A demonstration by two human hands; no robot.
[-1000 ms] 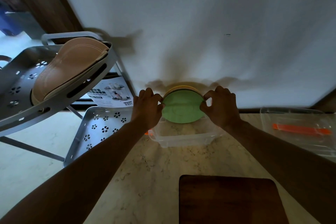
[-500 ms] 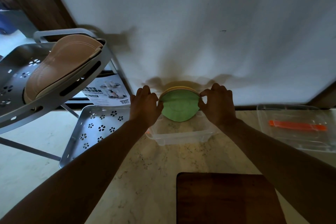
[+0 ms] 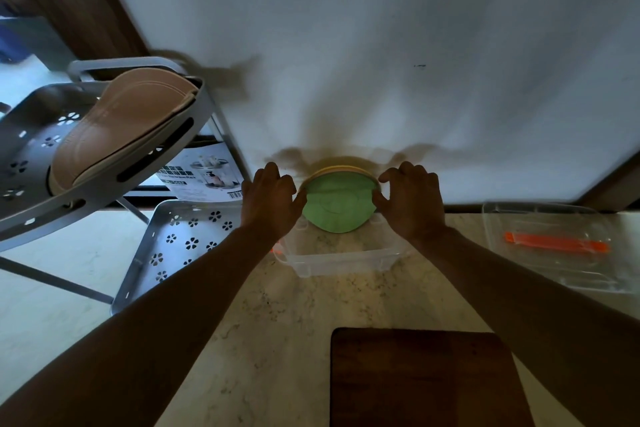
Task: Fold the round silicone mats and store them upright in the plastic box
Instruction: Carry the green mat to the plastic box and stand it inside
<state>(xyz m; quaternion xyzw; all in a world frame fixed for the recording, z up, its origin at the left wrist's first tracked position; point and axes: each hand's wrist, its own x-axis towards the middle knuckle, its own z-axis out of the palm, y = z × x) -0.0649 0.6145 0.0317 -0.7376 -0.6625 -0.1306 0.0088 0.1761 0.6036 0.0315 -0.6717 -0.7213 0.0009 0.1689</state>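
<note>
Head view: left hand and right hand, fingers curled, pinch opposite edges of the green mat, which stands upright with a yellow mat just behind it at the far end of the clear plastic box on the counter. Progress, as judged: these mats are nearly seated; folded beige mats on the grey rack remain to store, and the box lid lies apart at right.

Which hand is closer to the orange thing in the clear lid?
Right. The right hand grips the green mat's edge, on the side toward the orange strip. The left hand grips the mat's far edge, farther away.
</note>
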